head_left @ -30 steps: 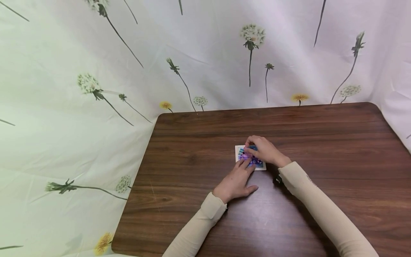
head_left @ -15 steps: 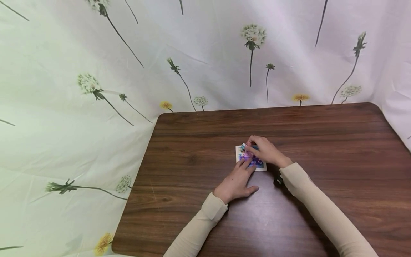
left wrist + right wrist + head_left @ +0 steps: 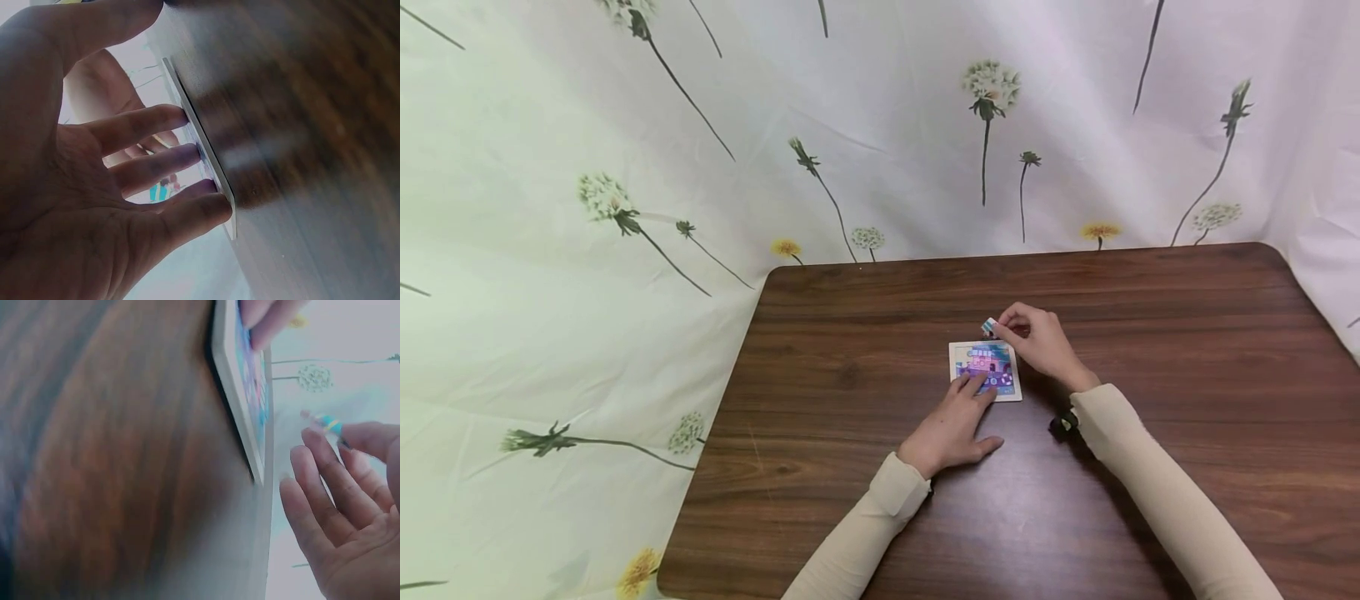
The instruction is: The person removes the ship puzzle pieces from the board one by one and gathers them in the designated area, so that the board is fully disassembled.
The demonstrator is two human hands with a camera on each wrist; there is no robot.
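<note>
A small square jigsaw puzzle [image 3: 952,358] with a white border and a pink, purple and blue picture lies flat on the table. My left hand [image 3: 951,425] rests its spread, straight fingertips on the near part of the puzzle, hiding some of the picture. Just beyond the far edge, my right hand [image 3: 1041,340] pinches a small puzzle piece [image 3: 989,327] between thumb and forefinger. In the right wrist view the piece [image 3: 328,424] shows turquoise and yellow, held above the table, while the other fingers [image 3: 306,515] of that hand are loosely bent.
The brown wood-grain table [image 3: 835,333] has rounded corners and reaches the backdrop at the rear. A white cloth [image 3: 895,125] printed with dandelions hangs behind and to the sides. A dark wrist strap [image 3: 1063,425] shows under the right sleeve.
My right hand has lifted the piece off the puzzle's upper left and moved it away, past the far edge and slightly right. The left hand stays in place.
</note>
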